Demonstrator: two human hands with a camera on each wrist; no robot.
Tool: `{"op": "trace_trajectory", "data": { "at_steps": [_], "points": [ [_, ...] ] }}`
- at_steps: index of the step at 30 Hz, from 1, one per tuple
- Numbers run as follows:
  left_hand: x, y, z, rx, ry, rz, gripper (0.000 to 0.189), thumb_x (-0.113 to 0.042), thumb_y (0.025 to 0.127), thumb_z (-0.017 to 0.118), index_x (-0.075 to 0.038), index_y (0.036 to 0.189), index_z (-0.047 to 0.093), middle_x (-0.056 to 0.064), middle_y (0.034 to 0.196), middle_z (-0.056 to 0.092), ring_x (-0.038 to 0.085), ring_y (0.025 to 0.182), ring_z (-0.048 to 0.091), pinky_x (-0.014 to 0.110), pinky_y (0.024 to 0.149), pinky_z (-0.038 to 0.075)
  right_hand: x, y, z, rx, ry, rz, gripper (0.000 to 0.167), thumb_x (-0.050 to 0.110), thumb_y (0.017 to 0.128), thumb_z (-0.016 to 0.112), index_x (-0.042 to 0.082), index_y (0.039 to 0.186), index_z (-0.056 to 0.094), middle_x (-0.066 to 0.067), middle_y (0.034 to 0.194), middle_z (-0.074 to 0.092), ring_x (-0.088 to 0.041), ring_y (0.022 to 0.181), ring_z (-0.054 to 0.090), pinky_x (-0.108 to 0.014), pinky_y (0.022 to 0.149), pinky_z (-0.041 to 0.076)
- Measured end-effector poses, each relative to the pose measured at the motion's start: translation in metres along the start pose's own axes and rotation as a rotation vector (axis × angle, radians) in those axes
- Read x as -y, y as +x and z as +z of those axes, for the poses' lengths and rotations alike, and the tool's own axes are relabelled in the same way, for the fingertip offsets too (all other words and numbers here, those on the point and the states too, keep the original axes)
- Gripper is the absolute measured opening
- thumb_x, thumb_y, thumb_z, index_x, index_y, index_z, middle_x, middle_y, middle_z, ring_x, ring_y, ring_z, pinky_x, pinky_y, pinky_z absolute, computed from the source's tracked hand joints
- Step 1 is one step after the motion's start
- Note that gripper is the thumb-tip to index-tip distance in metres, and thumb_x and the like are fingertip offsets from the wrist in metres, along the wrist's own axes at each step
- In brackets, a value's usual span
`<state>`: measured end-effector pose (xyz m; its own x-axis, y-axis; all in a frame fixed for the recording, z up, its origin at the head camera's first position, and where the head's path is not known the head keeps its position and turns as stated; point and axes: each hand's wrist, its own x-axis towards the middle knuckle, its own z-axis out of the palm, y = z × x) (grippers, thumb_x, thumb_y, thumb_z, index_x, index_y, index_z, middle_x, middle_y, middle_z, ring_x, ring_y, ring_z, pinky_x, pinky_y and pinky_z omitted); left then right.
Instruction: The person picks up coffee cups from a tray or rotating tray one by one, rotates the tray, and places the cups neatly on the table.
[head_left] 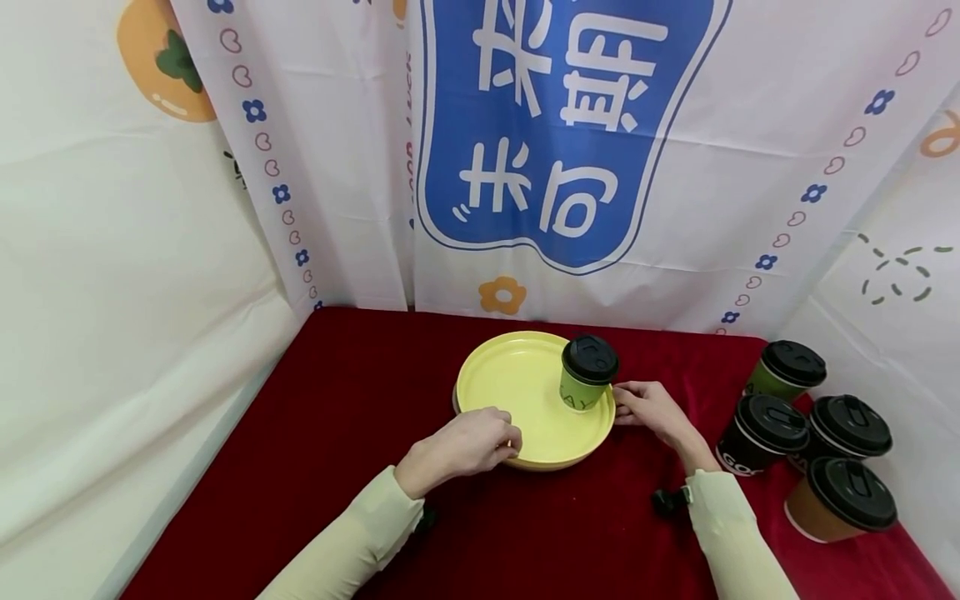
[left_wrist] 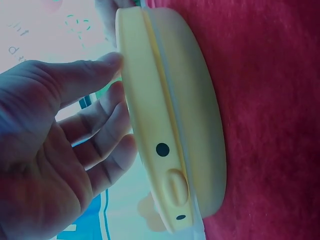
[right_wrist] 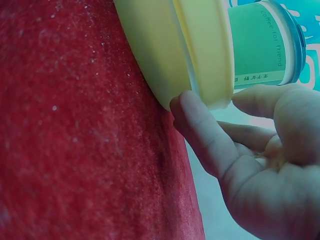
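A round yellow lidded box (head_left: 510,375) lies on the red cloth; its side carries two black eyes and a raised beak (left_wrist: 177,187). On its top, at the right, stands a green paper cup (head_left: 585,387) with a black lid. My left hand (head_left: 468,442) is over the near left edge of the box, thumb tip (left_wrist: 112,60) and loosely bent fingers at the upper rim. At the right edge, just below the cup, my right hand (head_left: 648,408) pinches the box, thumb near the top rim and a fingertip (right_wrist: 192,102) at the seam under the lid.
Several lidded paper cups stand at the right: a green one (head_left: 783,371), black ones (head_left: 757,437) and a brown one (head_left: 832,504). A printed white curtain (head_left: 360,208) hangs behind the red cloth (head_left: 360,375), with white sheets at both sides.
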<state>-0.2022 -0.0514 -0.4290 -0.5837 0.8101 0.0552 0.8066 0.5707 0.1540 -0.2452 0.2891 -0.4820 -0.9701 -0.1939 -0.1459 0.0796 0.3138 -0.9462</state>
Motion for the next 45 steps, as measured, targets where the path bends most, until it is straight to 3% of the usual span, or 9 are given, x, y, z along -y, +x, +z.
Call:
{"op": "trace_trajectory", "data": {
  "at_steps": [10,16,23,33,45],
  "points": [
    [-0.012,0.011,0.002,-0.035,0.019,0.005,0.013,-0.031,0.094,0.065,-0.021,0.097,0.075,-0.003,0.088,0.066,0.005,0.075,0.054,0.018,0.065,0.044,0.001,0.001,0.002,-0.002,0.017,0.003,0.045,0.018,0.102,0.052,-0.015,0.133,0.050,-0.031,0.119,0.064,-0.018,0.087,0.073,-0.037,0.080,0.059],
    [-0.026,0.023,0.004,-0.011,0.040,0.004,0.014,-0.031,0.096,0.064,-0.023,0.101,0.074,-0.006,0.092,0.065,0.005,0.081,0.058,0.017,0.065,0.047,0.000,0.001,0.003,0.001,0.030,0.008,0.044,0.017,0.102,0.052,-0.015,0.134,0.049,-0.031,0.118,0.064,-0.019,0.088,0.073,-0.038,0.080,0.059],
    [-0.033,0.027,0.012,-0.003,0.069,0.007,0.008,-0.025,0.094,0.065,-0.025,0.094,0.073,-0.008,0.091,0.065,0.005,0.083,0.061,0.017,0.066,0.048,0.002,0.001,0.003,0.019,0.028,-0.011,0.046,0.017,0.102,0.052,-0.016,0.134,0.049,-0.033,0.119,0.064,-0.022,0.091,0.073,-0.039,0.081,0.059],
    [-0.025,0.022,0.014,0.018,0.020,-0.004,0.007,-0.025,0.095,0.065,-0.025,0.093,0.072,-0.009,0.089,0.063,0.002,0.079,0.057,0.016,0.066,0.047,0.003,0.000,0.002,0.012,0.022,-0.002,0.046,0.018,0.102,0.052,-0.015,0.134,0.049,-0.031,0.119,0.064,-0.021,0.090,0.073,-0.040,0.081,0.059],
    [-0.005,0.013,0.007,0.047,-0.002,0.059,0.009,-0.028,0.095,0.065,-0.024,0.092,0.072,-0.010,0.084,0.062,0.002,0.076,0.055,0.015,0.069,0.045,0.002,0.000,0.001,-0.011,-0.002,0.008,0.046,0.021,0.102,0.053,-0.013,0.133,0.051,-0.020,0.105,0.069,-0.020,0.087,0.072,-0.040,0.079,0.059]
  ]
}}
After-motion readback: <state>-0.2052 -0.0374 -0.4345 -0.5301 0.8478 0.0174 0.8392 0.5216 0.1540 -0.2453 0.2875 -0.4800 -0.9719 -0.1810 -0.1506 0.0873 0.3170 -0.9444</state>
